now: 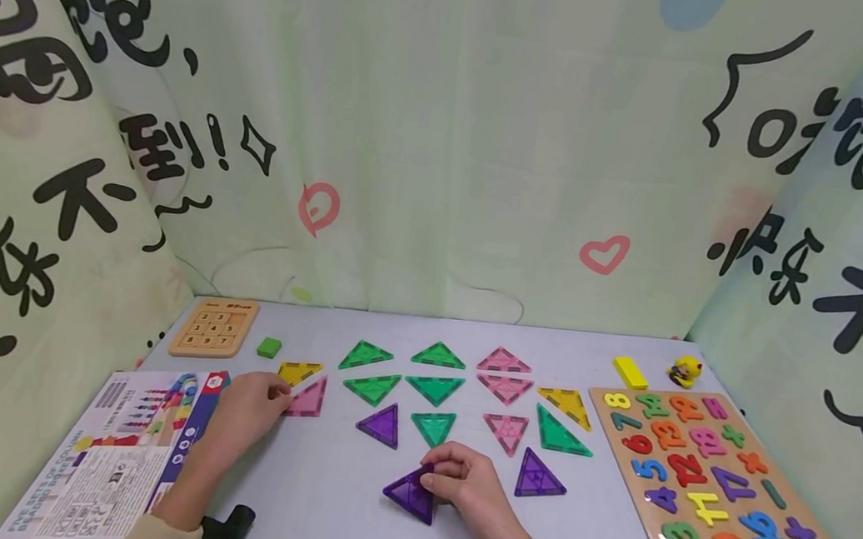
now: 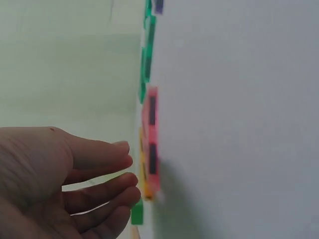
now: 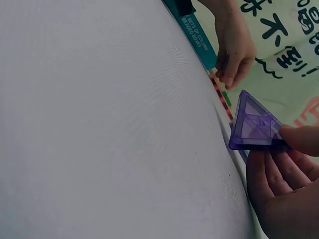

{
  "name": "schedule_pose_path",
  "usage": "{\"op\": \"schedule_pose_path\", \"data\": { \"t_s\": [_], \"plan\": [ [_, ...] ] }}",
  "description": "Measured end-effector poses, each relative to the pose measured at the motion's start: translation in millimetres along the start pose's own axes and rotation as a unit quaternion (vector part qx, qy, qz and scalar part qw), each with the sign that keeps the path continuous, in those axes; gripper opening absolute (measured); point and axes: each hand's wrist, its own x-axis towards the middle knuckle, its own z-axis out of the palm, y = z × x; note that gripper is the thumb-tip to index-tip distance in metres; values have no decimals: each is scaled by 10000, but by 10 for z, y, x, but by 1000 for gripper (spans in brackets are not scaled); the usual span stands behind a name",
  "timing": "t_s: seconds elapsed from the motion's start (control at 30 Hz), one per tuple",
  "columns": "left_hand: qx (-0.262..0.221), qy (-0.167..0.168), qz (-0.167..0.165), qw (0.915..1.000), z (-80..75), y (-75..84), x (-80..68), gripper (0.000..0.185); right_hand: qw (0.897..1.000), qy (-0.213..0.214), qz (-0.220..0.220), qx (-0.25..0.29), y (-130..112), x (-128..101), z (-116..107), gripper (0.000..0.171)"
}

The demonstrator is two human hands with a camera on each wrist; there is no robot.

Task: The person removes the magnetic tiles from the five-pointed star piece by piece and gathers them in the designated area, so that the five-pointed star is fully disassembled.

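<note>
My right hand (image 1: 471, 483) pinches a translucent purple triangle tile (image 1: 410, 495) by one corner, low over the near middle of the table. In the right wrist view the thumb lies on one face of this purple tile (image 3: 255, 124), fingers behind. My left hand (image 1: 252, 407) hovers by a pink triangle tile (image 1: 307, 399) on the left; a yellow triangle tile (image 1: 298, 372) lies just beyond. In the left wrist view, a small gap separates the loosely bent fingers from the pink tile (image 2: 152, 134), and nothing is held.
Green tiles (image 1: 434, 390), pink tiles (image 1: 504, 431) and two purple tiles (image 1: 537, 476) lie spread mid-table. A number puzzle board (image 1: 657, 477) stands right, a printed box (image 1: 117, 465) left. Behind are a wooden number board (image 1: 214, 329), a green block (image 1: 269, 347) and a yellow block (image 1: 629, 373).
</note>
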Motion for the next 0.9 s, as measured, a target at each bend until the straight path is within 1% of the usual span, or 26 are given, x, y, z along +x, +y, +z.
{"op": "schedule_pose_path", "data": {
  "t_s": [0.1,0.17,0.23,0.3,0.4,0.47,0.5,0.57,0.67,0.77,0.9],
  "plan": [
    [-262,-131,195,9994,20,115,-45,18,9999,98,40,78,2,1,-10,34],
    [-577,-419,351,9968,61,217,-82,16,9997,184,61,123,-1,5,-14,34],
    [-891,-820,578,9910,120,327,-129,13,9996,238,77,158,-4,10,-17,34],
    [-1128,-1310,892,9809,190,430,-177,11,9994,282,96,197,-9,15,-16,34],
    [-1435,-2049,1322,9591,293,574,-268,14,9991,347,95,208,-16,17,-13,34],
    [-1600,-2412,1530,9449,363,650,-323,15,9990,379,81,204,-20,14,-12,34],
    [-1661,-2518,1580,9402,396,682,-348,14,9990,388,68,196,-21,12,-12,34],
    [-1765,-2611,1659,9344,457,726,-387,11,9990,393,35,185,-21,9,-11,34],
    [-1927,-2626,1625,9314,522,745,-420,10,9992,354,-1,181,-17,5,-9,34],
    [-1999,-2634,1568,9306,552,740,-431,11,9993,297,-35,238,-13,1,-2,35],
    [-1870,-2667,1432,9346,533,716,-422,9,9994,148,-85,304,-2,2,-2,34]
  ]
}}
